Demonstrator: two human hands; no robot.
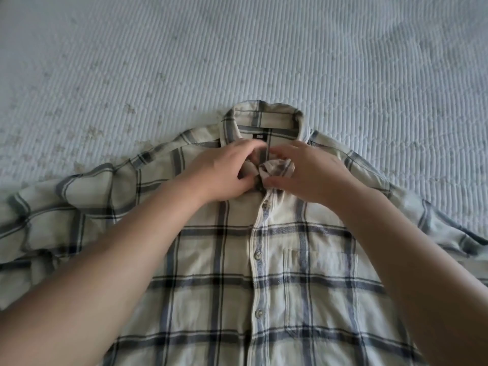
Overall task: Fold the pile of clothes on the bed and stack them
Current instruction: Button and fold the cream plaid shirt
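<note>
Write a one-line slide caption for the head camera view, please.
Both hands, left and right, pinch the placket below the collar of a plaid shirt on the bed.

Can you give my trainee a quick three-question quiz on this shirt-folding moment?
1. True or false: the plaid shirt lies front side up on the bed cover.
2. Where are the left hand and the right hand working? A) at the hem B) at the placket just below the collar C) on the chest pocket
3. Fill in: the chest pocket sits under the ____ forearm.

Key:
1. True; buttons and the pocket face up.
2. B; both hands pinch fabric there.
3. Right.
</note>
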